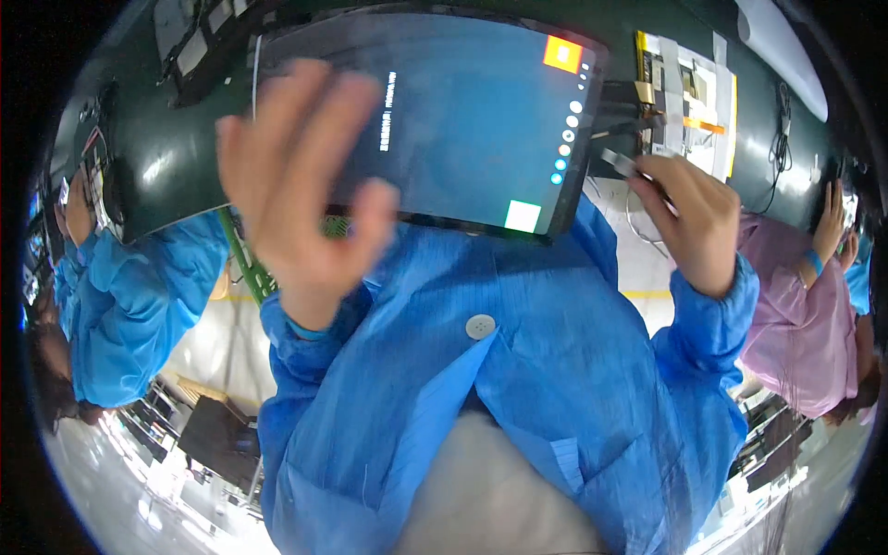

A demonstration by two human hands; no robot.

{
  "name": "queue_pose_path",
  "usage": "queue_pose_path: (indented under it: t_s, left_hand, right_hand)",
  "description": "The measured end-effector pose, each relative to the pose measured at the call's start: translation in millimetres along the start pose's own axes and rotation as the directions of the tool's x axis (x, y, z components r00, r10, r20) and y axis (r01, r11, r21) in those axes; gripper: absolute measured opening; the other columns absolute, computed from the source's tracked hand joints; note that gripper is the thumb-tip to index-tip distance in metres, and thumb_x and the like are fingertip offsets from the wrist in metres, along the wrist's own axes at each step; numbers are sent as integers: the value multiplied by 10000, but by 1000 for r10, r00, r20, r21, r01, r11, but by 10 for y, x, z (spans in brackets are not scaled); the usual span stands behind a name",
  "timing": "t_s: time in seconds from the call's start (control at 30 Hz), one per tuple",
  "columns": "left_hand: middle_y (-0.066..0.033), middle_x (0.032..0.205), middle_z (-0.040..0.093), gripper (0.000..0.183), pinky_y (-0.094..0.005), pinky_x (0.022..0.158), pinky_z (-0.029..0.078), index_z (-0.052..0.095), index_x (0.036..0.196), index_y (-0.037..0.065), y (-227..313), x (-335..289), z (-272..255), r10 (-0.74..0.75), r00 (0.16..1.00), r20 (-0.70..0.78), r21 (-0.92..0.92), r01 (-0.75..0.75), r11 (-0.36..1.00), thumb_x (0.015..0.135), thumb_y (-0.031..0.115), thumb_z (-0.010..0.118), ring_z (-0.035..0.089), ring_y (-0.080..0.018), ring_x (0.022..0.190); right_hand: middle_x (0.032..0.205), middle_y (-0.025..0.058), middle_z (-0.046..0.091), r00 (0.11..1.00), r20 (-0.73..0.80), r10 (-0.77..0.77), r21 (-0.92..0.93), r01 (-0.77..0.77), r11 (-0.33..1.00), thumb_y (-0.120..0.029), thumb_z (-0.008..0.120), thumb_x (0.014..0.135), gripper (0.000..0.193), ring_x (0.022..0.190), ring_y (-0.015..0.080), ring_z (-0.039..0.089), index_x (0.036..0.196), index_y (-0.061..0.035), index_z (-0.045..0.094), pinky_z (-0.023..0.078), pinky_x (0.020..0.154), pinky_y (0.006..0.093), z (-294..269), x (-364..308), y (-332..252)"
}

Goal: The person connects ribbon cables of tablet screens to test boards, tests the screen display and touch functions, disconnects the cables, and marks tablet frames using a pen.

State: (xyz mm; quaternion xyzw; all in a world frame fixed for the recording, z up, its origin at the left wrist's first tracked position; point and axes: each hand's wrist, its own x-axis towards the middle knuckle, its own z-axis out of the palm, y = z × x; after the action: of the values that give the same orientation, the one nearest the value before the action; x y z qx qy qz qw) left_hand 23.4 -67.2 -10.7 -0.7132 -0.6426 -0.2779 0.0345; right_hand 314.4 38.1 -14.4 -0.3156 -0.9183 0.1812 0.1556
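Beneath the spread, blurred fingers of the left hand (pixel 301 208) lies a large lit tablet (pixel 458 129), contact impossible to tell; just beyond the fingertips of the right hand (pixel 696 205) is a smaller yellow-edged taped panel (pixel 668 67); clamped between that thumb and forefinger, jutting toward the tablet, is a small pale connector-like piece (pixel 617 162)

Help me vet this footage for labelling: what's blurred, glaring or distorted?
Head view: the left hand is motion-blurred, the right hand noticeably sharper; the dark green table shows glare at left; fisheye distortion warps the sides; black fills the corners.
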Motion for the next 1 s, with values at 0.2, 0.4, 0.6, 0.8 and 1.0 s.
queue_pose_path:
  t_s: [0.2, 0.4, 0.6, 0.8, 1.0]
  left_hand:
    - [-149, 1345, 466, 471, -359, 1067, 253, 460, 1315, 11, -579, -188, 34, -451, 888, -87, -207, 427, 880, 911, 251, 489, 414, -275, 1262]
    - [-138, 1377, 419, 549, -322, 1062, 254, 385, 1369, -4, -554, -161, 175, -570, 814, 110, -471, 548, 691, 936, 330, 429, 391, -231, 1269]
    - [-146, 1397, 378, 682, -317, 1072, 232, 341, 1386, -14, -481, -138, 131, -564, 812, 151, -609, 526, 594, 876, 418, 477, 361, -233, 1289]
    - [-163, 1401, 349, 803, -312, 1079, 199, 293, 1393, -26, -409, -92, 20, -553, 787, 273, -580, 593, 559, 770, 428, 517, 331, -242, 1296]
    - [-159, 1333, 395, 707, -317, 1056, 239, 321, 1396, 15, -453, -132, -41, -522, 807, 277, -504, 584, 637, 793, 320, 531, 379, -246, 1238]
  right_hand:
    - [682, 48, 527, 997, -24, -69, -45, 68, 997, -152, 677, 742, 168, 574, 212, 575, 791, -80, 533, 451, 497, 332, 147, -4, 83]
    - [732, 88, 588, 992, 64, -105, 21, 104, 994, -98, 697, 747, 159, 618, 257, 600, 846, -36, 589, 465, 540, 339, 136, 48, 215]
    - [690, 62, 507, 962, 84, -260, 70, 254, 965, -122, 571, 739, 129, 623, 225, 588, 845, -73, 516, 464, 512, 341, 86, 179, 317]
    - [684, 62, 520, 944, 164, -287, 107, 272, 956, -108, 541, 739, 118, 608, 208, 591, 842, -57, 510, 468, 513, 340, 126, 82, 280]
    - [691, 61, 533, 956, 179, -232, 12, 234, 972, -172, 619, 777, 147, 603, 212, 585, 793, -73, 512, 460, 507, 336, 71, 95, 142]
